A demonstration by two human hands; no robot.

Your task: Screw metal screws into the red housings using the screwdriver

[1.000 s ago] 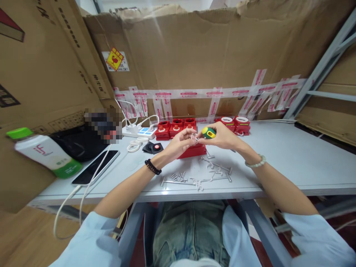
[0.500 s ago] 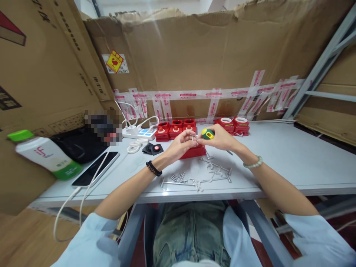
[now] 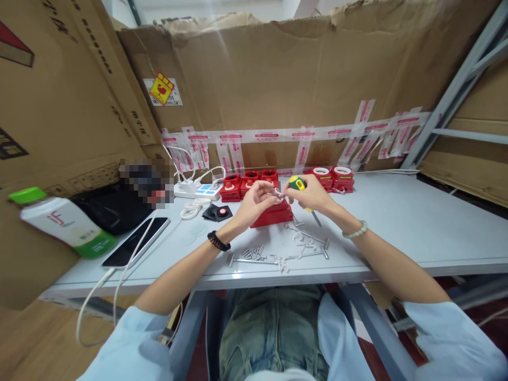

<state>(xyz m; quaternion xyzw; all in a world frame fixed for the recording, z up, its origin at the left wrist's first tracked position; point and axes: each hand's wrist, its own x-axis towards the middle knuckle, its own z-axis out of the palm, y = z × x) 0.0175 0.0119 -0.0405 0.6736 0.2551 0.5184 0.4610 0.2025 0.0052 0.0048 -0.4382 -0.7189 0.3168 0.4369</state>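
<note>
My left hand [image 3: 259, 203] is closed in a pinch above a red box [image 3: 273, 216] on the table. A small pale piece shows at its fingertips, too small to name. Close by on the right, my right hand [image 3: 313, 194] is wrapped round a screwdriver [image 3: 297, 183] with a green and yellow handle. The shaft points down and to the right, away from the box. My right fingertips are near the small piece; whether they touch it I cannot tell. Several screws [image 3: 254, 254] and T-shaped metal rods [image 3: 254, 261] lie nearer me, among white hook-like parts [image 3: 283, 264].
Several red boxes [image 3: 230, 189] stand along the cardboard wall, two with white rings [image 3: 342, 171] at the right. To the left are a power strip [image 3: 198, 191], black square pieces [image 3: 217, 212], a phone [image 3: 137, 242] and a white bottle [image 3: 67, 222]. A cable hangs over the table edge.
My right hand has turned, so the screwdriver shaft now points more steeply down. The fingertips of both hands have drawn slightly apart, and more of the red box shows beneath them.
</note>
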